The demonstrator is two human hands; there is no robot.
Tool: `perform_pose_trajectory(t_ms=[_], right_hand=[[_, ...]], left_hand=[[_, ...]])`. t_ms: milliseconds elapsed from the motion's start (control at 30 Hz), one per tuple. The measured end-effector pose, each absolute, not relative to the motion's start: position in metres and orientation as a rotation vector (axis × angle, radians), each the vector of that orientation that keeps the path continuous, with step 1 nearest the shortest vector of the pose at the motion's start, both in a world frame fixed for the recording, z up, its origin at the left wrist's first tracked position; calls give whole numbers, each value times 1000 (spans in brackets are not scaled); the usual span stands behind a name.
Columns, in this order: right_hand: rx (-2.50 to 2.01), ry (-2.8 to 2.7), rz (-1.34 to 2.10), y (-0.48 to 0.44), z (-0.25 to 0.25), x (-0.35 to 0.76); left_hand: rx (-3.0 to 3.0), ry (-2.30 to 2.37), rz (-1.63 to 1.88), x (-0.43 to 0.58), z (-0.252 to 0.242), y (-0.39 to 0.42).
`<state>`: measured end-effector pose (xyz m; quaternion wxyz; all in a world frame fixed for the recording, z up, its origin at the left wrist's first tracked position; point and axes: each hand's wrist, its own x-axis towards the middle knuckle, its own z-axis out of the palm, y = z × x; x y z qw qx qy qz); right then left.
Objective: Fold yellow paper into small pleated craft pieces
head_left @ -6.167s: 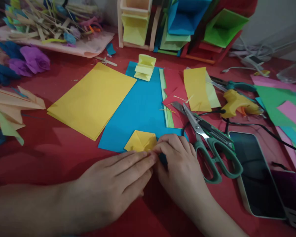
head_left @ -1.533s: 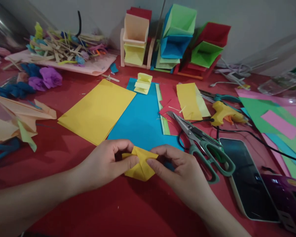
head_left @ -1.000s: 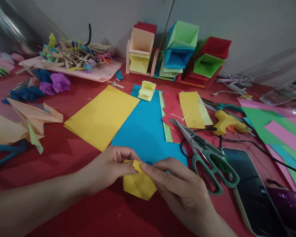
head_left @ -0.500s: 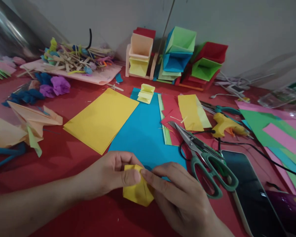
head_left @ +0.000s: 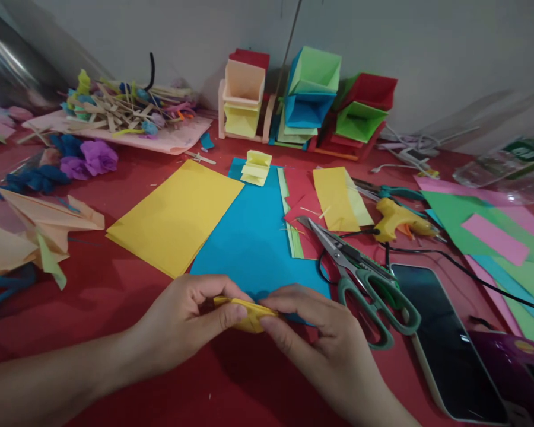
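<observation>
A small folded piece of yellow paper point(head_left: 249, 321) is pinched between both hands, tilted so its edge faces me. My left hand point(head_left: 200, 311) grips its left end, thumb in front and fingers behind. At the right end, my right hand point(head_left: 323, 338) holds it the same way. Below the hands lies a blue paper sheet point(head_left: 253, 237), with yellow sheets point(head_left: 178, 216) to its left. Green-handled scissors point(head_left: 360, 281) rest just right of my right hand. A small pleated pale-yellow paper point(head_left: 256, 168) stands at the blue sheet's far end.
Folded paper boxes point(head_left: 312, 89) stand in stacks against the wall. To the right are a phone point(head_left: 447, 344), a yellow glue gun point(head_left: 404, 221) with a black cord, and coloured sheets point(head_left: 493, 237). Sticks and scraps point(head_left: 120, 107) are heaped at the back left.
The folded yellow paper has been tipped from its broad face to its edge. My right hand has shifted from pressing its front to pinching its right end. The view has moved slightly.
</observation>
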<state>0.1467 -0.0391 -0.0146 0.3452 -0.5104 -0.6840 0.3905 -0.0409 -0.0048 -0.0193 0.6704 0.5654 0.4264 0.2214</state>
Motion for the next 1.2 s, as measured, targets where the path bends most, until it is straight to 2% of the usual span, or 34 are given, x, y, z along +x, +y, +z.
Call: perform_pose_trajectory(t_ms=[567, 767, 1200], right_hand=[[-1328, -1772, 1190, -40, -11, 148], [-1346, -1780, 1233, -40, -8, 148], [-1336, -1797, 1146, -42, -10, 144]], left_hand=[[1345, 1024, 372, -39, -17, -3], [1549, 1099, 362, -38, -14, -4], [1531, 1052, 398, -35, -16, -8]])
